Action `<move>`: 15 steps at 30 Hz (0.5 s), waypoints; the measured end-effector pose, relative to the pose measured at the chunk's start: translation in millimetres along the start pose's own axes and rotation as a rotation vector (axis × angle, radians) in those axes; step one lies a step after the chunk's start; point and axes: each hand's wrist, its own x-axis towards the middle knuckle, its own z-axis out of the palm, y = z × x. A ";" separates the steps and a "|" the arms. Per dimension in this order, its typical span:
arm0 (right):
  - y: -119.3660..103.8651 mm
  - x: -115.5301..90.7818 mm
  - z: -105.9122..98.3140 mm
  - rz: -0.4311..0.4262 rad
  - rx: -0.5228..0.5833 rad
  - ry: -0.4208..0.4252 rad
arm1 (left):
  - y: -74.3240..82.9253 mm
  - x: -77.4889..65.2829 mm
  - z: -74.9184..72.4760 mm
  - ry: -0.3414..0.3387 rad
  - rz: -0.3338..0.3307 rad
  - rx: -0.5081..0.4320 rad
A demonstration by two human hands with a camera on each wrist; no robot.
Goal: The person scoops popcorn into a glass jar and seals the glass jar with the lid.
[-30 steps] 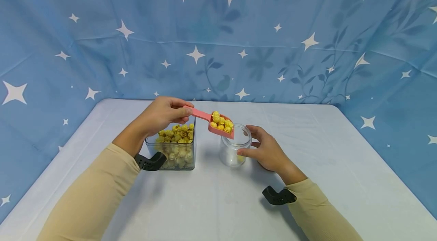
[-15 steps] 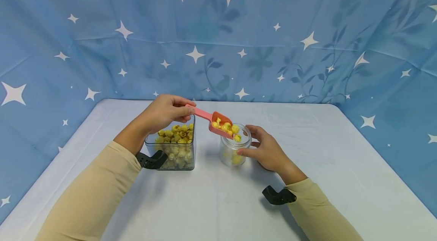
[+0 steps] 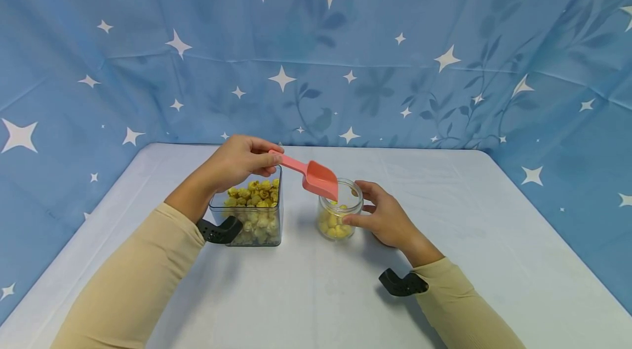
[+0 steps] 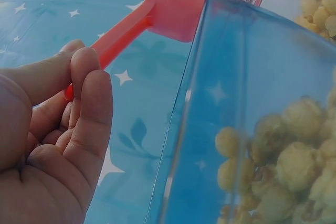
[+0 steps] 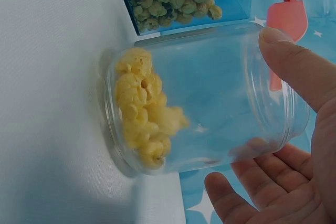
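popcorn [image 5: 144,108] is out of the scoop [image 3: 321,178] and down in the jar [image 5: 215,98] since half a second ago, heaped on its bottom, while all else nearly keeps its place. the left hand [image 3: 242,161] pinches the end of the pink scoop's handle between thumb and fingertips, its other fingers loosely curled. the scoop tilts down to the right, its lip over the left side of the jar's mouth; whether lip and rim touch i cannot tell. the right hand [image 3: 382,217] grips the jar from the right, thumb on the near side, fingers spread around the far side. the clear jar stands upright on the white tablecloth [image 3: 306,294], to the right of a clear box [image 3: 252,208] of more popcorn [image 3: 254,192], which the left hand partly hides in the head view. a blue starry backdrop [image 3: 316,36] hangs at the far edge.
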 end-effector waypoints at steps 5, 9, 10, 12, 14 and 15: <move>-1.0 0.2 -0.2 0.010 -0.001 -0.003 | 0.1 0.5 -0.9 -0.001 0.001 -0.004; -1.5 0.2 -0.3 0.008 0.003 -0.004 | -0.4 -0.7 -2.1 -0.002 0.007 0.019; -1.4 0.2 -0.4 0.008 0.004 -0.006 | -1.2 -1.2 -2.4 -0.002 0.009 0.020; -1.7 0.1 -0.3 0.011 0.010 -0.010 | -3.2 -2.3 -3.3 -0.003 0.016 0.022; -1.8 -0.1 -0.1 0.015 0.014 -0.014 | -5.5 -3.3 -4.8 -0.004 0.028 0.013; -2.1 -0.3 0.0 0.017 0.016 -0.016 | -6.3 -4.0 -5.8 -0.002 0.031 0.003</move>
